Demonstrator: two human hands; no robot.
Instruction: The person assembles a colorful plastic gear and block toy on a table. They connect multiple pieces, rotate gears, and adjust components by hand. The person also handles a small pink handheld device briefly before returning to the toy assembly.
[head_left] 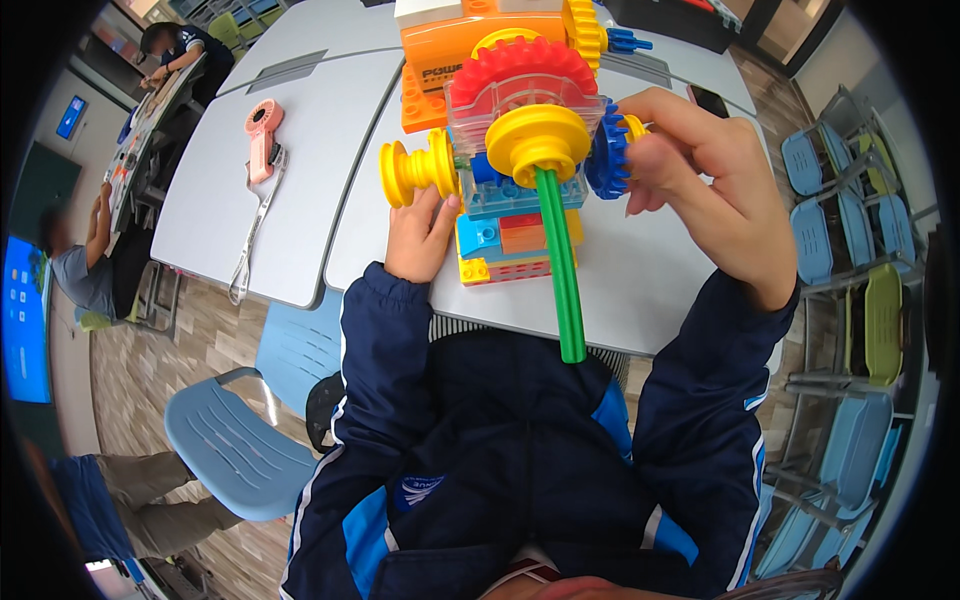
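Observation:
A building-block model with gears [515, 205] stands on the table in front of me. It has an orange block housing [440, 45], a red gear [525, 70], a yellow pulley wheel [537, 140] and a long green axle [562, 270] pointing toward me. My left hand [418, 235] grips the model's left side, just under a yellow spool [415, 168]; some of its fingers are hidden. On the right side, my right hand [715, 175] pinches a small yellow piece [635, 130] beside the blue gear [608, 155].
A pink handheld fan [264, 140] with a strap lies on the left tabletop [210, 215]. A dark phone [707, 100] lies beyond my right hand. Blue chairs [235, 450] stand at left, stacked chairs [850, 440] at right. Other people sit or stand at the far left.

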